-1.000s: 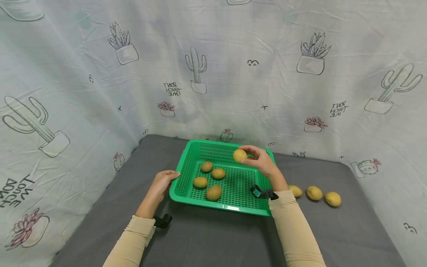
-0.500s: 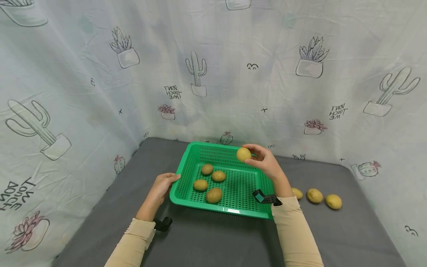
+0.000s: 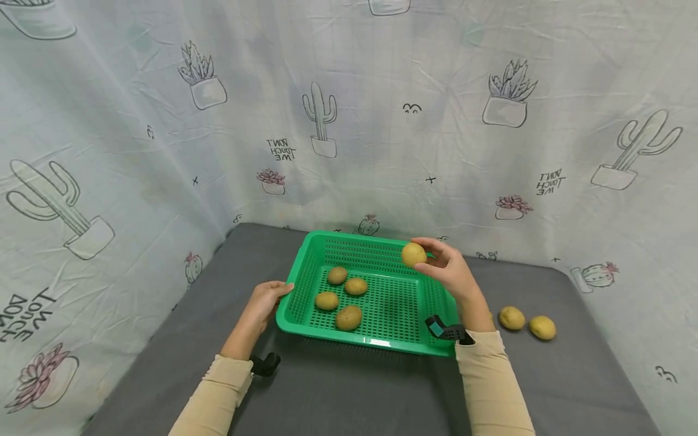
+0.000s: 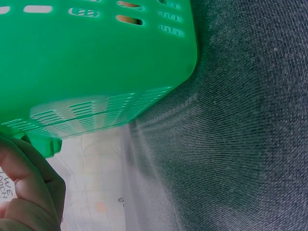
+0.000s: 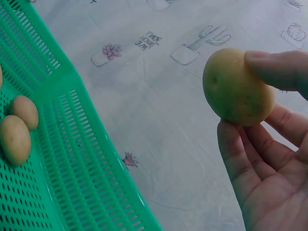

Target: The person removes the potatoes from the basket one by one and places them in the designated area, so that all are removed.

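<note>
My left hand (image 3: 265, 303) grips the left rim of a green plastic basket (image 3: 327, 338), thumb on top and fingers beneath, as the left wrist view also shows. Between the thumb and fingertips of my right hand (image 3: 454, 272) is a yellow potato (image 3: 414, 255), held up above the basket's back right part. The right wrist view shows this potato (image 5: 236, 89) pinched from both sides, apart from the basket wall (image 5: 91, 144). Several potatoes lie inside on the basket's left half, among them a larger one (image 3: 348, 318) near the front wall.
Two more potatoes, a left one (image 3: 512, 318) and a right one (image 3: 542, 327), rest on the grey cloth-covered table (image 3: 349, 393) to the right of my right forearm. A white curtain (image 3: 371, 121) printed with cacti hangs behind and at the sides.
My right hand has moved to the right with the potato. A third potato on the table is now hidden behind my right arm. The left hand keeps its grip on the rim.
</note>
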A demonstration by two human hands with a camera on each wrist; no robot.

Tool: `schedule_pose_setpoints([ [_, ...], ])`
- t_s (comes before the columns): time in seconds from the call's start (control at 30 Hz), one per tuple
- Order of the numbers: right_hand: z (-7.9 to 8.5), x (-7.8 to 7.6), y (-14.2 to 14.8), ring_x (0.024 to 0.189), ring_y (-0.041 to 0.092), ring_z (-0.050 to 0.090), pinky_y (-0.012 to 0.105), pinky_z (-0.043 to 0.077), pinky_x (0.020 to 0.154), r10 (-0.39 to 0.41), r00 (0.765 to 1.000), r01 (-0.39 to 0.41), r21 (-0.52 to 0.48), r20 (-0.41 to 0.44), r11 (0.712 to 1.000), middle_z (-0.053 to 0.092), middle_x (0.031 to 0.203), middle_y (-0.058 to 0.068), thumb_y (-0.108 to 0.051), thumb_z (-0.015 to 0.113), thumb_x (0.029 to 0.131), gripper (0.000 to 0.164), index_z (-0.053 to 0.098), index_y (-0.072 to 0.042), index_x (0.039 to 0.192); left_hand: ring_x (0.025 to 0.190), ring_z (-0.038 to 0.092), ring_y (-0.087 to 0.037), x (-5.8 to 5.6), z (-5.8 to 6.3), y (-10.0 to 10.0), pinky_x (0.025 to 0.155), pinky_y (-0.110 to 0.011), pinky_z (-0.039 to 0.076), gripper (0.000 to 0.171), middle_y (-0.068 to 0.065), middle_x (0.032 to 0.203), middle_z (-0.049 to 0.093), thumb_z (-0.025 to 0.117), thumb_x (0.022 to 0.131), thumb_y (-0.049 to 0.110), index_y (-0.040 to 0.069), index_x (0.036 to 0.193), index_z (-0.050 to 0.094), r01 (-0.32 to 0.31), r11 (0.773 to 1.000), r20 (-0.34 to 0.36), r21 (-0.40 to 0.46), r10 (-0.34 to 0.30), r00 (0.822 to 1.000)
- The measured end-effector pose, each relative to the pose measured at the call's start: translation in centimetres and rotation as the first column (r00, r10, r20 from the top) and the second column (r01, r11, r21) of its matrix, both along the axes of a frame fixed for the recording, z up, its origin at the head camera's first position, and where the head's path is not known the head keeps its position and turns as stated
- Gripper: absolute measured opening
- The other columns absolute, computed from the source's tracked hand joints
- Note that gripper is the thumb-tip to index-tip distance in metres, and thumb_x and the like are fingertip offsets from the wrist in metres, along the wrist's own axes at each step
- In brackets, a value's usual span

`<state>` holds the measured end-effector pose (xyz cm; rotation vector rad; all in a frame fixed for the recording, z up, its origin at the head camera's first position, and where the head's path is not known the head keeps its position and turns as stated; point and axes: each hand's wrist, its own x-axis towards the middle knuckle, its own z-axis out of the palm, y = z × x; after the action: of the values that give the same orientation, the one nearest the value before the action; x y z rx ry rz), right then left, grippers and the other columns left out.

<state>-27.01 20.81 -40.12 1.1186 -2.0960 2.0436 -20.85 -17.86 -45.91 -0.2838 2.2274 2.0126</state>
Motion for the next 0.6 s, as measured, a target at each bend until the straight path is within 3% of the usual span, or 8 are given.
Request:
schedule_pose_setpoints([
  [0.13, 0.0, 0.6, 1.0, 0.104, 0.008, 0.061, 0.022, 0.052, 0.082, -0.022, 1.000, 0.022, -0.006, 0.006, 1.000, 0.058, 0.121, -0.001, 0.014, 0.059, 0.086, 0.047, 0.043, 0.017, 0.130, 0.056, 0.051, -0.007, -0.2, -0.1, 0.0, 0.059, -0.026, 0.046, 0.039, 0.004, 0.069, 0.059, 0.060, 0.094, 0.026, -0.006, 0.117, 0.059, -0.020, 1.000, 0.040, -0.012, 0.020, 0.999],
  [0.33, -0.1, 1.7, 2.6, 0.102, 0.008, 0.063, 0.021, 0.052, 0.081, -0.068, 0.998, 0.068, -0.023, -0.008, 0.997, 0.059, 0.122, -0.001, 0.013, 0.058, 0.086, 0.049, 0.041, 0.017, 0.132, 0.060, 0.054, -0.008, -0.4, -0.1, -0.1, 0.060, -0.027, 0.047, 0.037, 0.003, 0.072, 0.060, 0.059, 0.095, 0.023, -0.007, 0.117, 0.058, -0.038, 0.999, 0.067, -0.017, 0.039, 0.997],
  [0.6, -0.6, 3.0, 6.0, 0.110, 0.007, 0.058, 0.018, 0.050, 0.084, -0.171, 0.983, 0.168, -0.057, -0.066, 0.984, 0.059, 0.125, 0.001, 0.018, 0.058, 0.084, 0.048, 0.044, 0.017, 0.130, 0.050, 0.041, -0.008, -0.4, -0.1, -0.1, 0.055, -0.027, 0.042, 0.034, 0.005, 0.060, 0.051, 0.058, 0.095, 0.024, -0.005, 0.112, 0.061, -0.029, 0.999, 0.059, -0.025, 0.031, 0.998],
])
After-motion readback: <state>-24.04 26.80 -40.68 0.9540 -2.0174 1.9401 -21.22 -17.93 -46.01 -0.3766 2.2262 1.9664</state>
